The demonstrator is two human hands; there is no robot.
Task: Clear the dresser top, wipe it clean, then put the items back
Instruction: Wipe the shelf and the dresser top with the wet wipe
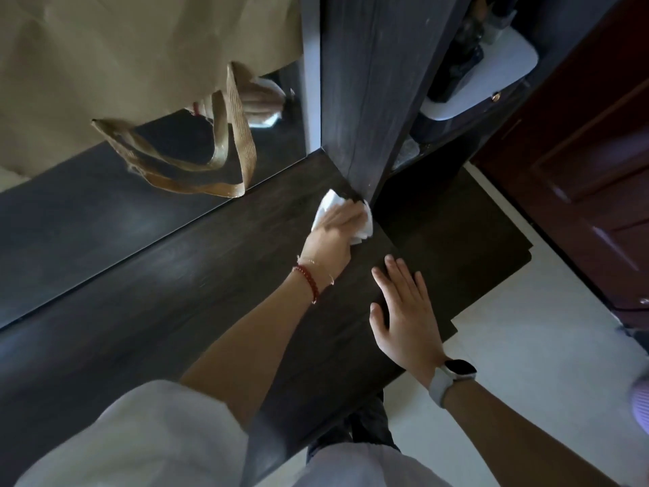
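left hand (336, 224): fingers curled over a crumpled white tissue (363, 226), pressing it onto the dark dresser top (217, 268) at the foot of the upright side panel (372, 100); fingertips hidden under the tissue, so how tightly it is held cannot be told. right hand (404, 307): just beside that grip, nearer the body, flat with fingers straight, holding nothing. beyond the grip, a mirror (87, 219) reflects the tissue, partly hidden by a tan bag's straps (224, 159); bag cut off at the top
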